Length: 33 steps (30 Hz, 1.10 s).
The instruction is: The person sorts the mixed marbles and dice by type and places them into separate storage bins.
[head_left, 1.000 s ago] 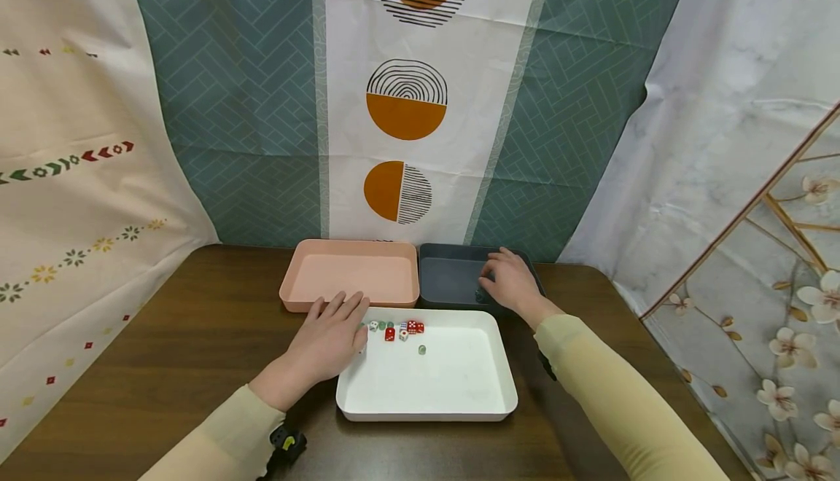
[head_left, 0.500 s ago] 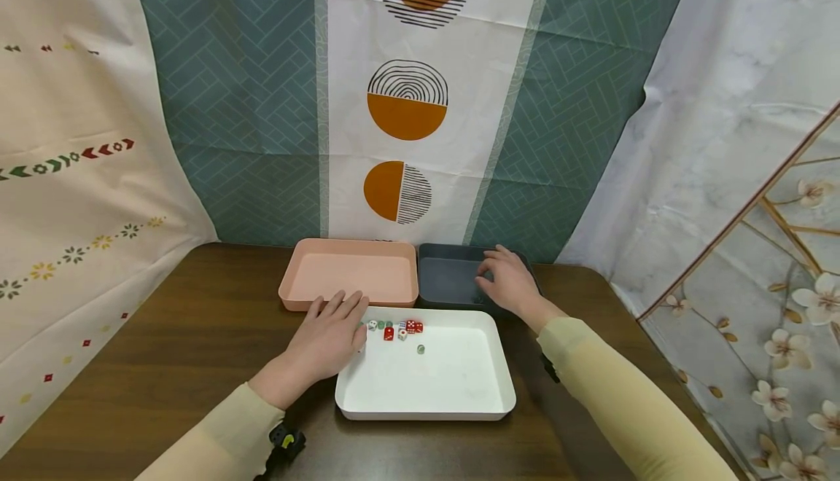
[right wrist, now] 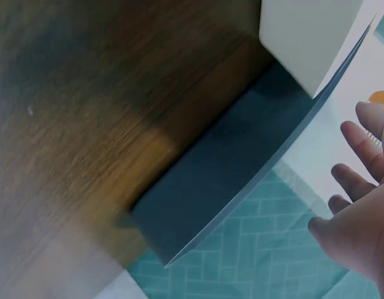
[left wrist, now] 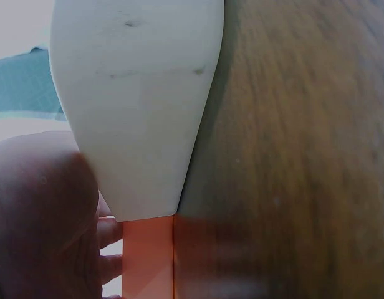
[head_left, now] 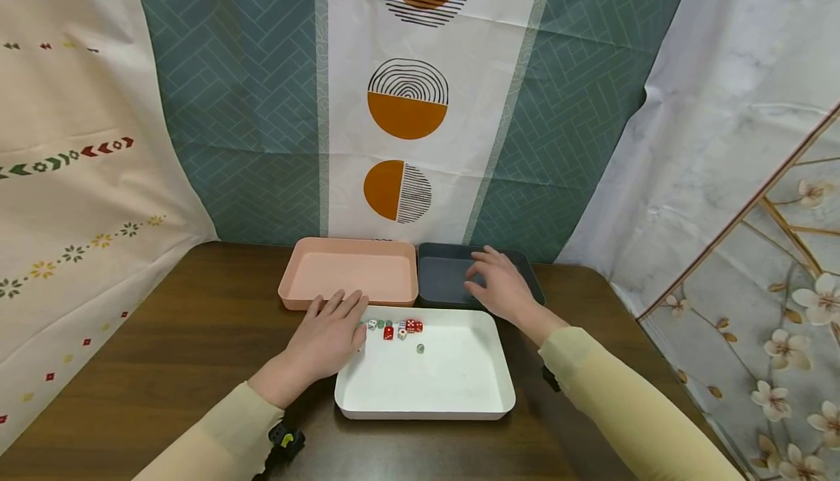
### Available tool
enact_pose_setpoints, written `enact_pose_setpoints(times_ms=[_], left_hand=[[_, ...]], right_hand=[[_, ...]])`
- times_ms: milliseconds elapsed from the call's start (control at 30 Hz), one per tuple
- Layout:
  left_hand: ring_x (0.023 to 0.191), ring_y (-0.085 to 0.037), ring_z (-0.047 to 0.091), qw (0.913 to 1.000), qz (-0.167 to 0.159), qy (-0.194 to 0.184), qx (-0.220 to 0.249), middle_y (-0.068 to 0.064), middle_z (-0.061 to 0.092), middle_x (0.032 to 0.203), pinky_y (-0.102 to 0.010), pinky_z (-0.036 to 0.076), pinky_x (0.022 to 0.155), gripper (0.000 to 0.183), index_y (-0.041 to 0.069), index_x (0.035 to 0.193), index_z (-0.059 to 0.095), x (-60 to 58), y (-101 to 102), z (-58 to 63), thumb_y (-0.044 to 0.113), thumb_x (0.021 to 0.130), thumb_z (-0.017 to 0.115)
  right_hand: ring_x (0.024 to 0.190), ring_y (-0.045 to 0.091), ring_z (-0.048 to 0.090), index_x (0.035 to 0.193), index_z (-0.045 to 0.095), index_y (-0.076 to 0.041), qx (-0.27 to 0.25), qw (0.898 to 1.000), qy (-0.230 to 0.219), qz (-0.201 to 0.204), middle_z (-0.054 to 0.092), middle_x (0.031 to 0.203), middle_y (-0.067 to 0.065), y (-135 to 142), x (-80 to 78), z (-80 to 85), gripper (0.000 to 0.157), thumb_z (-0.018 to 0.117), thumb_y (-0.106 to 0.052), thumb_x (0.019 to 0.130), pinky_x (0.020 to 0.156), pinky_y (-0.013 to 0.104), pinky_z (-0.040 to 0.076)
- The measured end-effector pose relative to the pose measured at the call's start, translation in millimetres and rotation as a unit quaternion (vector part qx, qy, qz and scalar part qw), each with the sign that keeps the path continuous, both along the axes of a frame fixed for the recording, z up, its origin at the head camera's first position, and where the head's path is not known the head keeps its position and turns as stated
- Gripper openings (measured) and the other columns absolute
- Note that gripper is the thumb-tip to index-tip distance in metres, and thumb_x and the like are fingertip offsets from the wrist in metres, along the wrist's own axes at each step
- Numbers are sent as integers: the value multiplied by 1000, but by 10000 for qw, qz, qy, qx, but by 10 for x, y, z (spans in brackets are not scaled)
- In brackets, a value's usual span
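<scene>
My left hand (head_left: pixel 323 340) lies over the left rim of the white tray (head_left: pixel 453 386), fingers straight and reaching towards the pink tray (head_left: pixel 351 267). Near its thumb, several small dice are grouped at the tray's back left: red dice (head_left: pixel 389 333), white dice (head_left: pixel 402 334) and small green pieces (head_left: pixel 380 324). One greenish piece (head_left: pixel 421 348) sits apart, nearer the middle. Over the dark grey tray (head_left: pixel 441 277) hovers my right hand (head_left: pixel 504 286). Its fingers (right wrist: pixel 360 146) are spread and loosely bent in the right wrist view, holding nothing visible. The hand covers part of the dark tray's inside.
The pink and dark trays stand side by side behind the white one on a brown wooden table (head_left: pixel 197 335). A patterned cloth (head_left: pixel 262 138) hangs behind the table, with other cloths on both sides. Each wrist carries a dark strapped device.
My right hand has risen a little and shifted left over the dark tray, its fingers opening out. A dark piece seen by its fingertips earlier is no longer visible. The left hand stays put.
</scene>
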<state>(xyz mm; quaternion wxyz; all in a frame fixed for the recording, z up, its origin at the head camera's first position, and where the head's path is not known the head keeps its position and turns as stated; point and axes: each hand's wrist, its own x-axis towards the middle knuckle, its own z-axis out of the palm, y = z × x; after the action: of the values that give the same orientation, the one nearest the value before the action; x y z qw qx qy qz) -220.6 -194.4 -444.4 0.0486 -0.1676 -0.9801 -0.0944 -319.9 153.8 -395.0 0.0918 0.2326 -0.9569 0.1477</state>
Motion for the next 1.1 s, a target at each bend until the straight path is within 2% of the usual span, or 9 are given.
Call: enact_pose_setpoints(times_ms=[100, 433, 633, 1100], left_hand=[[164, -45, 28, 10000, 4, -4, -2, -17, 37, 176, -70, 17, 130, 61, 3, 169, 43, -4, 1, -1, 34, 117, 49], [164, -45, 28, 10000, 3, 1, 8, -17, 36, 176, -70, 16, 130, 61, 3, 169, 43, -6, 1, -3, 34, 117, 49], [163, -46, 28, 10000, 2, -6, 22, -18, 37, 176, -71, 17, 130, 60, 2, 168, 44, 5, 9, 11, 33, 116, 50], [164, -46, 28, 10000, 3, -32, 20, -18, 37, 176, -71, 17, 130, 61, 2, 168, 44, 19, 11, 20, 33, 116, 49]], right_hand=[[165, 40, 26, 123, 80, -9, -108, 9999, -20, 77, 50, 168, 19, -33, 48, 10, 23, 78, -24, 106, 130, 67, 22], [167, 35, 22, 127, 81, -10, -390, 9982, -293, 356, 48, 170, 14, -156, 240, 25, 28, 81, -25, 103, 132, 62, 23], [167, 34, 24, 126, 82, -12, -468, 9975, -293, 448, 49, 169, 12, -218, 325, 12, 29, 84, -26, 101, 127, 67, 31], [168, 30, 21, 123, 84, -16, -681, 9915, -856, 698, 49, 170, 6, -384, 492, -70, 29, 90, -25, 96, 124, 63, 39]])
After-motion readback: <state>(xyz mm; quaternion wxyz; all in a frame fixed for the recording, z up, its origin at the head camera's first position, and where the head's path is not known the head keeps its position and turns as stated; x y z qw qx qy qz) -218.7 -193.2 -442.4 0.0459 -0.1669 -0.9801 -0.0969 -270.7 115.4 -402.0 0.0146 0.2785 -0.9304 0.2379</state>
